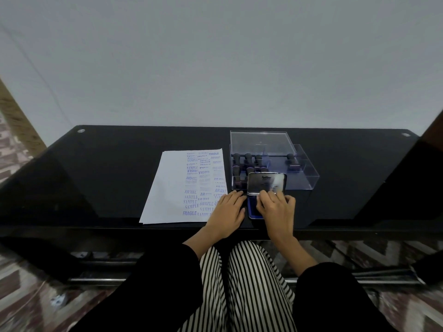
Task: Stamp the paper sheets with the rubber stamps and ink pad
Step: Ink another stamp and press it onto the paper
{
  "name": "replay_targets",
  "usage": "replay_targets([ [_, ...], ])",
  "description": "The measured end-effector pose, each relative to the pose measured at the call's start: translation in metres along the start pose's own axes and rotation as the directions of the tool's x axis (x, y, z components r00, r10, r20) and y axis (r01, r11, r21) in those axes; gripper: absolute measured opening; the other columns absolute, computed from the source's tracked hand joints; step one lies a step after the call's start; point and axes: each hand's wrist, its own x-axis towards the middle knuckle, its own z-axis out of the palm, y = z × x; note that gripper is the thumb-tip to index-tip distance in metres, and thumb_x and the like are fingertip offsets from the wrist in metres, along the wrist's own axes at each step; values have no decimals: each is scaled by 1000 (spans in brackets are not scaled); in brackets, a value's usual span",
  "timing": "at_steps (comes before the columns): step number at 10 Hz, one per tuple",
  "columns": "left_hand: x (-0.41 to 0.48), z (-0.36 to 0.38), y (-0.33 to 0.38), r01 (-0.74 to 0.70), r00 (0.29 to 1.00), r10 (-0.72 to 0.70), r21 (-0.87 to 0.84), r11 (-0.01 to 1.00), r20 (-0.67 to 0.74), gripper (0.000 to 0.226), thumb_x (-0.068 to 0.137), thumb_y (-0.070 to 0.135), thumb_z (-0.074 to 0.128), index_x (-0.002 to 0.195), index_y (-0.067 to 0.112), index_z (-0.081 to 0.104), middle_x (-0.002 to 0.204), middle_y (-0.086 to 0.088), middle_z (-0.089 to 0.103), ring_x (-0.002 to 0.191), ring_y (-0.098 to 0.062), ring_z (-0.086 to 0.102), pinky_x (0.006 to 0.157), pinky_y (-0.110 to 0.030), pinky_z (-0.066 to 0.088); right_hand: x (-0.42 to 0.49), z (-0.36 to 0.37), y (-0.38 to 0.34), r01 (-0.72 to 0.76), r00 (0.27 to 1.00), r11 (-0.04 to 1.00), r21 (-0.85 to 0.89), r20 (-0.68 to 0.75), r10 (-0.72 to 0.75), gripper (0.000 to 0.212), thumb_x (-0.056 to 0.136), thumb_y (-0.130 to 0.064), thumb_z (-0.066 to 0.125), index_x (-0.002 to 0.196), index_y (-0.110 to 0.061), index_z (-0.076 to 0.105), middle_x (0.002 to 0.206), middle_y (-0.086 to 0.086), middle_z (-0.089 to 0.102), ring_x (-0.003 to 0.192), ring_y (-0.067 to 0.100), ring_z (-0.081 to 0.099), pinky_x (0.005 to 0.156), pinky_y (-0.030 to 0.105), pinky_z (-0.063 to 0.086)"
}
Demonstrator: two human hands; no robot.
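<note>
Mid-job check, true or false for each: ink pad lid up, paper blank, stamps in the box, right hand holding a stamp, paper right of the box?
1. The ink pad has its lid raised. True.
2. The paper sheet is blank. False: blue stamped words cover its right part.
3. The stamps stand in the clear box. True.
4. The right hand holds a stamp. False: its fingers touch the lid.
5. The paper lies right of the box. False: left.

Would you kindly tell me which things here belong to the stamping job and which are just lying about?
Job: paper sheets; rubber stamps; ink pad, lid raised; left hand beside it; right hand at the lid.
Lying about: clear box; its clear cover behind; black table.
</note>
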Motion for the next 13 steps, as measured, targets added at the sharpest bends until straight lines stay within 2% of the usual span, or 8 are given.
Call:
replay_targets([
  [1,0,0,0,-1,1000,1,4,1000,1,45,100,24,32,143,12,32,152,-4,29,142,-19,21,119,-33,12,-2,0,-1,0,1000,1000,1,-29,0,20,84,-20,45,68,-17,58,56,-3,56,58,18,55,70,29,27],
  [3,-1,-1,0,2,1000,-2,-2,1000,4,45,100,24,32,143,12,31,152,-4,28,143,-18,20,119,-33,10,5,0,-1,-8,998,999,-39,60,10,23,72,-13,74,64,-18,53,52,-4,52,54,17,52,68,30,26],
  [5,0,-2,1,9,1000,-9,-1,1000,18,45,100,24,32,144,11,31,153,-4,27,143,-19,19,119,-33,10,0,-1,0,10,999,1000,-3,50,-10,13,81,-17,60,69,-18,55,56,-4,56,58,18,54,69,30,28],
  [6,1,-2,2,8,1000,-8,7,1000,21,45,100,24,32,144,12,30,153,-4,27,143,-18,19,119,-33,11,7,-3,0,-8,990,1000,-7,138,9,23,72,-16,75,64,-19,54,53,-4,54,54,17,53,64,32,37],
  [8,1,-2,0,3,999,-4,15,1000,34,46,100,24,31,144,12,29,153,-4,26,144,-18,17,119,-33,11,30,-9,-2,-28,950,999,20,311,20,34,63,-16,82,57,-18,48,44,-3,53,48,20,52,53,28,39],
  [11,1,-3,0,9,999,-9,-8,1000,51,45,100,24,31,144,11,29,154,-5,25,144,-19,16,119,-35,12,38,0,-1,-89,908,994,68,416,53,12,90,-16,54,78,-13,56,69,6,66,75,27,59,72,35,35],
  [12,1,-3,0,9,999,-8,-26,1000,47,45,100,23,32,144,11,30,153,-6,26,144,-20,17,119,-36,12,39,-1,-1,-109,901,990,89,429,61,12,91,-17,51,80,-14,55,73,5,66,79,26,59,73,36,35],
  [13,0,-3,0,9,999,-8,-25,1000,41,45,100,23,31,144,11,30,154,-5,25,144,-20,16,120,-35,11,30,-4,-3,-97,922,993,71,382,63,18,78,-15,69,69,-15,54,61,2,62,65,24,59,62,34,41],
])
